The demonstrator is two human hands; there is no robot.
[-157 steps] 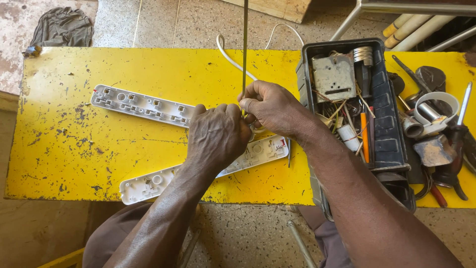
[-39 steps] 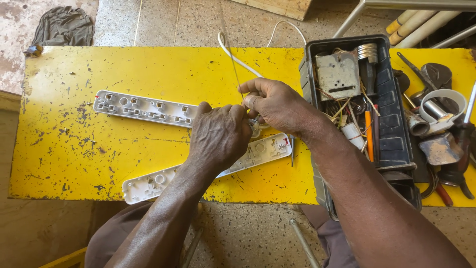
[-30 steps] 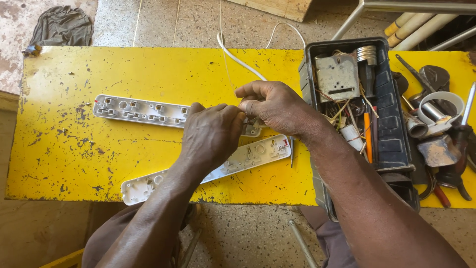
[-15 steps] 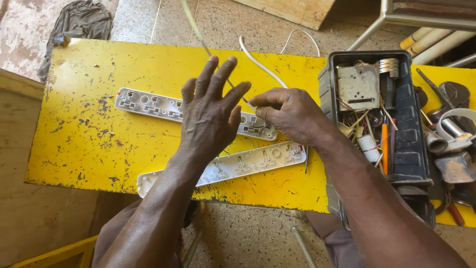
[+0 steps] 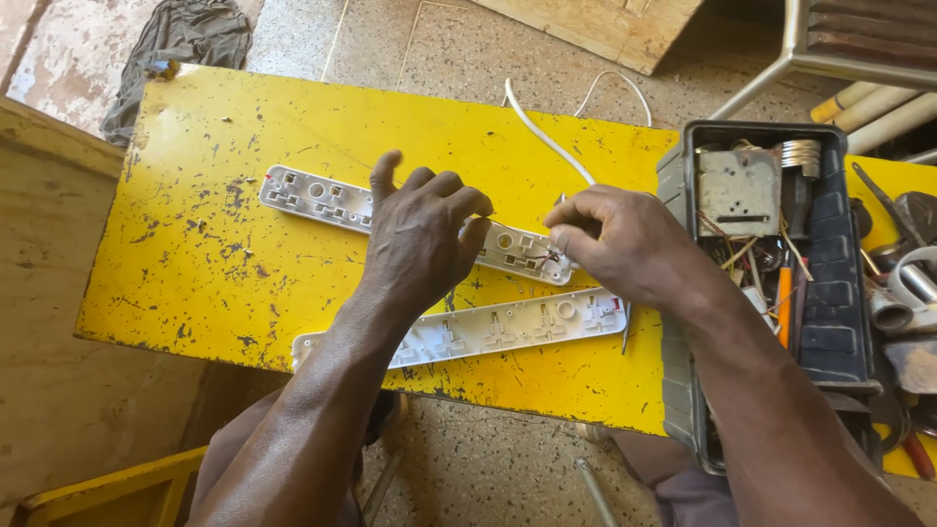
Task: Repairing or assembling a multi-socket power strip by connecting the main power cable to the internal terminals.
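Two long white halves of an opened power strip lie on the yellow table (image 5: 215, 254). The upper strip half (image 5: 312, 198) shows its inner contacts, and my left hand (image 5: 420, 234) rests on its middle with the fingers curled over it. My right hand (image 5: 615, 239) pinches at that half's right end, where thin wires and the white cable (image 5: 547, 137) come in. A thin dark metal tip (image 5: 625, 337) sticks out below my right hand. The lower strip half (image 5: 488, 332) lies free near the front edge.
A black toolbox (image 5: 830, 322) full of wires, metal parts and an orange-handled tool stands at the table's right end. Beyond it lie tape rolls and pliers (image 5: 913, 293). A grey cloth (image 5: 176, 39) lies on the floor at the far left, metal chair legs at the far right.
My left hand, raised with spread fingers half a second ago, has come down onto the upper strip half. My right hand stays at the strip's cable end.
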